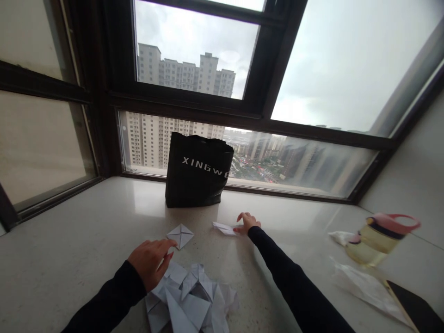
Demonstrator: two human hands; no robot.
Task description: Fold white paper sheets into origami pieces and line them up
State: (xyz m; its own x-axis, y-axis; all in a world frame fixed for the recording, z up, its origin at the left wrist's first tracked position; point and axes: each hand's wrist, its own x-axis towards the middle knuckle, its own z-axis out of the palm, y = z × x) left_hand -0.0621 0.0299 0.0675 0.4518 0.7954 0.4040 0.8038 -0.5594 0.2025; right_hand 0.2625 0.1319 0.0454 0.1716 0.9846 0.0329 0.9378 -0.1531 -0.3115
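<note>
One broad white windowsill point(104, 259) carries one black XINGWE-lettered bag point(197, 178), upright near the glass. Closer in lies one heap of folded white papers point(189, 307), overlapping too much to count. At the right stand one yellowish bottle with a pink lid point(376, 243) and, nearer, one dark flat device point(416, 305), cut off by the frame. Two hands reach in: the left hand point(151, 263) is partly open, thumb apart from the index finger, whose tip touches a creased paper square point(181, 236); the right hand point(249, 222) is loosely open, fingers raised, thumb at the end of a narrower folded paper point(225, 228), apparently touching it
</note>
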